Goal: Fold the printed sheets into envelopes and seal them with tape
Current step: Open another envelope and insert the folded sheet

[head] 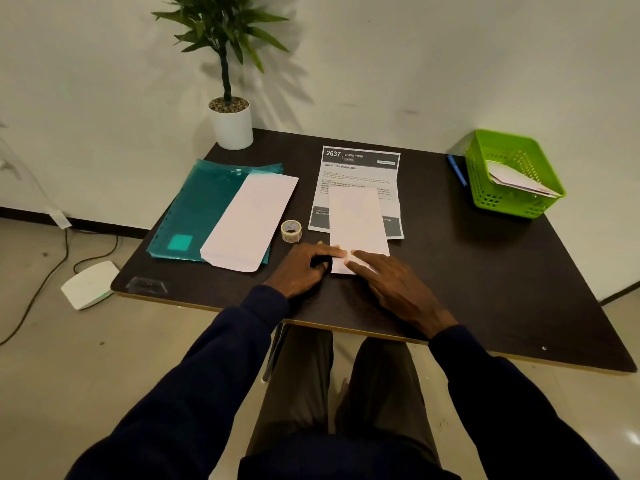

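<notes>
Spare envelopes (249, 220): lay on a teal folder (197, 209), left of centre, untouched.
Tape roll (291, 231): stood just left of the work; sealing probably came next, which would need one hand freed to fetch it.
Left hand (304, 268): fingers bent at the envelope's near left corner; pinching or only touching, I could not tell.
Envelope (358, 223): centre frame, lying over a printed sheet (360, 174); flap apparently being closed, contents hidden.
Right hand (391, 282): fingers spread flat, pressing the flap.
Green basket (498, 202): at right; its papers were indistinct.
</notes>
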